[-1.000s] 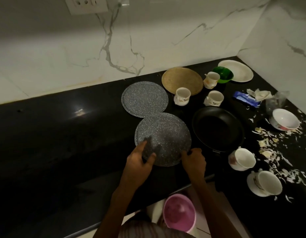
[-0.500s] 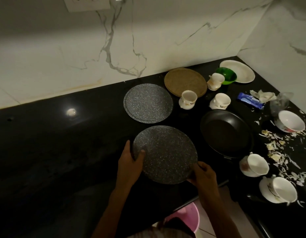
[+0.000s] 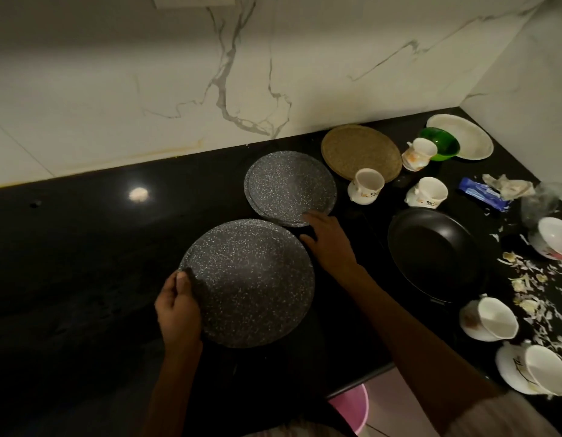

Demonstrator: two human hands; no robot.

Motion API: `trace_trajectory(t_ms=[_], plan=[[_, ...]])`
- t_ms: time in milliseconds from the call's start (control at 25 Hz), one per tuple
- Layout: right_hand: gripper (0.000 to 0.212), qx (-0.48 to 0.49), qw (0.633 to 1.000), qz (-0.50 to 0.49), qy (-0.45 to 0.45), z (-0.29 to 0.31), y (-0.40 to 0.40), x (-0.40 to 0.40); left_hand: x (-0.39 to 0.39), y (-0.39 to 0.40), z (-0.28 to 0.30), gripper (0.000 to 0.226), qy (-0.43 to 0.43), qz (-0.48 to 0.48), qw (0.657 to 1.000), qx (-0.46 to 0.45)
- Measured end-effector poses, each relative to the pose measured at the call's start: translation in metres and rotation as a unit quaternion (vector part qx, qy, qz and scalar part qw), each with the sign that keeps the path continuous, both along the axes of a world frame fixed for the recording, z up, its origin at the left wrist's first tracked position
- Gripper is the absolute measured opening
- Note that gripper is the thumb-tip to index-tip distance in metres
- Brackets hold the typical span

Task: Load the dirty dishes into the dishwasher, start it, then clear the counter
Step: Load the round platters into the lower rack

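**Q:** Head view. What do the hands hold, and how do the fingers lie?

**A:** The left hand [image 3: 178, 310] grips the near speckled plate [image 3: 251, 282] at its left rim, thumb curled over the top face and the other fingers hidden beneath. The plate appears tilted up off the black counter [image 3: 84, 263], though the dim light makes that uncertain. The right hand [image 3: 327, 241] reaches to the far speckled plate [image 3: 289, 187]; its fingers lie straight and close together, tips touching that plate's near rim, not yet curled round it.

**Q:** Where are the rest of the dirty dishes?

**A:** All on the counter. The woven round mat [image 3: 361, 151] lies behind two upright white cups [image 3: 366, 186] and [image 3: 427, 192]; a third cup [image 3: 419, 152] stands against the green bowl [image 3: 440, 146], which overlaps the white plate [image 3: 468, 137]. The black pan [image 3: 437, 253] sits right of the hands. Further right are a white bowl [image 3: 553, 238] and two tipped cups on saucers [image 3: 490, 320] and [image 3: 538, 370].

**Q:** How far along is the task?

**A:** By this view, at its opening. No dishwasher is in sight, so whether anything is loaded cannot be told. Judged from the layout, plates are being gathered first; cups, bowls and pan remain.

**Q:** And the counter clearing?

**A:** Not begun. Peel scraps [image 3: 531, 288], a blue wrapper [image 3: 481, 193] and crumpled tissue [image 3: 506, 184] are strewn at the right end. A pink bucket [image 3: 352, 408] stands on the floor below the counter edge.
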State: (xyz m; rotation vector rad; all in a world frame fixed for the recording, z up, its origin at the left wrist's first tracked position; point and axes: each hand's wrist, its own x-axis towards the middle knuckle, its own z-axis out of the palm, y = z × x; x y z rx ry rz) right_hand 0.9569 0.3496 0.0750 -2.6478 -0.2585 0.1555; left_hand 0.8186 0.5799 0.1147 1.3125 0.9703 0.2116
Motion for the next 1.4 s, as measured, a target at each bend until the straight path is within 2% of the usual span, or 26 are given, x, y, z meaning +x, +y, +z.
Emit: trace_trajectory(t_ms=[80, 160, 280, 400, 520, 640, 720, 880, 960, 1040, 1120, 1280, 1360, 1400], plan=[[0.032, -0.07, 0.996, 0.049, -0.036, -0.008, 0.007, 0.015, -0.004, 0.002, 0.004, 0.034, -0.007, -0.008, 1.0, 0.0], [0.022, -0.097, 0.99, 0.082, -0.068, -0.008, 0.01, 0.023, -0.007, 0.005, 0.005, 0.028, -0.01, -0.012, 1.0, -0.006], [0.023, -0.161, 0.972, 0.148, -0.081, 0.004, 0.013, 0.026, -0.01, 0.006, 0.005, 0.018, -0.014, -0.013, 1.0, -0.013], [0.025, -0.162, 0.965, 0.136, -0.155, 0.01, 0.018, 0.025, -0.012, 0.006, 0.001, 0.013, -0.004, -0.017, 1.0, -0.01], [0.019, -0.15, 0.973, 0.135, -0.11, 0.008, 0.023, 0.027, -0.014, 0.003, -0.001, 0.012, -0.006, -0.029, 1.0, -0.003], [0.031, -0.194, 0.965, 0.164, -0.064, 0.001, 0.028, 0.032, -0.014, 0.001, -0.006, 0.014, -0.014, -0.041, 0.999, -0.002], [0.027, -0.244, 0.946, 0.192, -0.087, -0.002, 0.032, 0.034, -0.015, 0.002, -0.012, 0.017, -0.004, -0.049, 0.999, 0.002], [0.02, -0.35, 0.886, 0.249, -0.174, -0.002, 0.036, 0.031, -0.014, 0.003, -0.021, 0.021, -0.013, -0.054, 0.998, 0.005], [0.02, -0.286, 0.899, 0.25, -0.216, 0.007, 0.037, 0.029, -0.013, 0.003, -0.022, 0.021, -0.017, -0.059, 0.998, 0.004], [0.017, -0.176, 0.922, 0.248, -0.241, 0.023, 0.042, 0.017, -0.01, 0.004, -0.028, 0.021, -0.014, -0.06, 0.998, -0.003], [0.022, -0.113, 0.923, 0.247, -0.271, 0.041, 0.047, -0.012, -0.005, 0.002, -0.031, 0.022, -0.017, -0.065, 0.998, -0.014], [0.032, -0.089, 0.914, 0.309, -0.249, 0.049, 0.051, -0.089, 0.008, -0.006, -0.033, 0.022, -0.005, -0.067, 0.997, -0.047], [0.02, -0.111, 0.91, 0.316, -0.244, 0.031, 0.054, -0.121, 0.015, -0.006, -0.04, 0.024, 0.012, -0.034, 0.996, -0.085], [0.017, -0.116, 0.911, 0.311, -0.244, 0.02, 0.055, -0.132, 0.017, -0.005, -0.043, 0.035, 0.028, -0.019, 0.994, -0.101]])
